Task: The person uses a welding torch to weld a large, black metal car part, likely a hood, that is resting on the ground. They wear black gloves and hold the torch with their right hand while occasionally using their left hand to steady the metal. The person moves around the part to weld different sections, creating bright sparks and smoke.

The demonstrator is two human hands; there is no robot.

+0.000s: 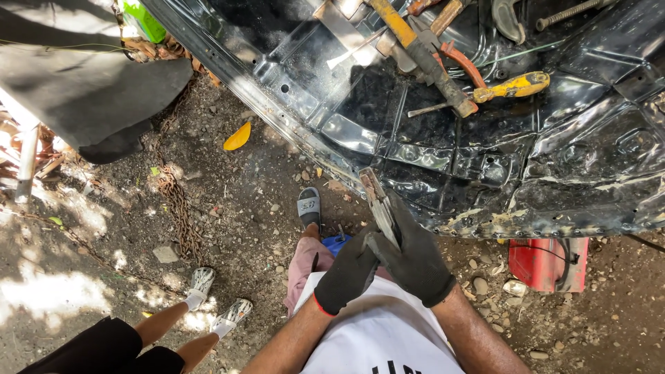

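We clamp both gloved hands, left hand (348,272) and right hand (413,262), around the pliers (377,201), whose long axis runs toward eleven o'clock, tip touching the black panel's edge (325,156).

The sheet-metal panel (443,159) was glossy black, pressed into ribs, with rust and flaked paint along its edge. The pliers (377,201) were dull grey metal. Both the left hand (346,273) and the right hand (414,260) wore matt black knitted cloth gloves. The tool handle (516,86) was chipped yellow plastic; the long tool (422,52) was rusty metal with worn yellow paint. The chain (176,201) was rough and rusted. The ground (242,228) was dry dirt and stones
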